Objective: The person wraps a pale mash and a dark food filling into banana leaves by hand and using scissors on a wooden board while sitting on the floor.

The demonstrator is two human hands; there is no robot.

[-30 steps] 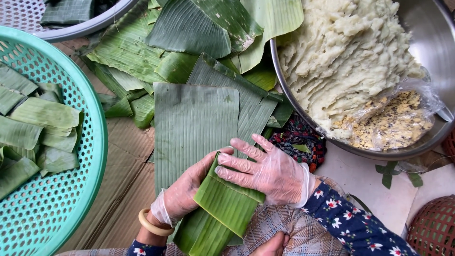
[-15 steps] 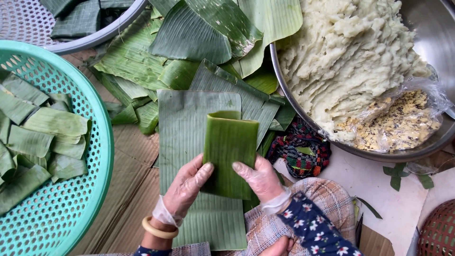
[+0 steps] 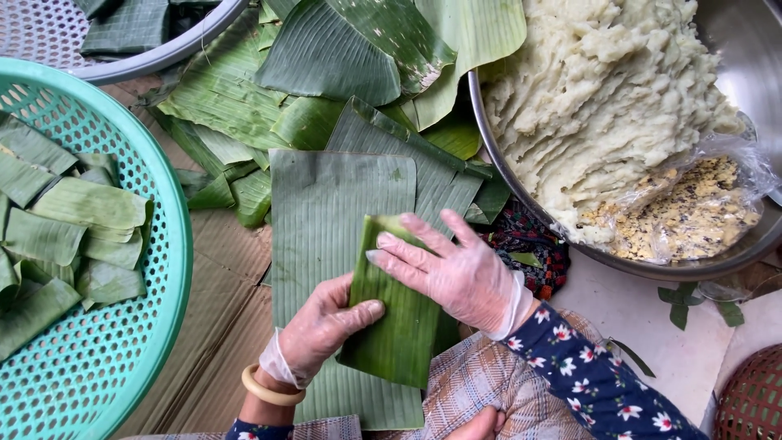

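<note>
Both my hands wear thin clear gloves. My left hand (image 3: 326,326) grips the left edge of a small folded banana leaf piece (image 3: 395,326). My right hand (image 3: 452,273) lies flat on top of the same piece, fingers spread and pointing left. The piece rests on a large flat banana leaf sheet (image 3: 326,204) spread over my lap. A pale bangle sits on my left wrist, and a dark flowered sleeve covers my right arm.
A teal perforated basket (image 3: 167,269) at the left holds several wrapped leaf parcels (image 3: 81,236). A steel bowl (image 3: 521,195) at the upper right holds pale dough (image 3: 603,98) and a plastic bag of yellow filling (image 3: 692,212). Loose leaves (image 3: 342,57) pile at the top.
The small leaf piece was lifted off my lap, opened out flat on the large sheet, and now my right hand presses down on it while the left holds its edge.
</note>
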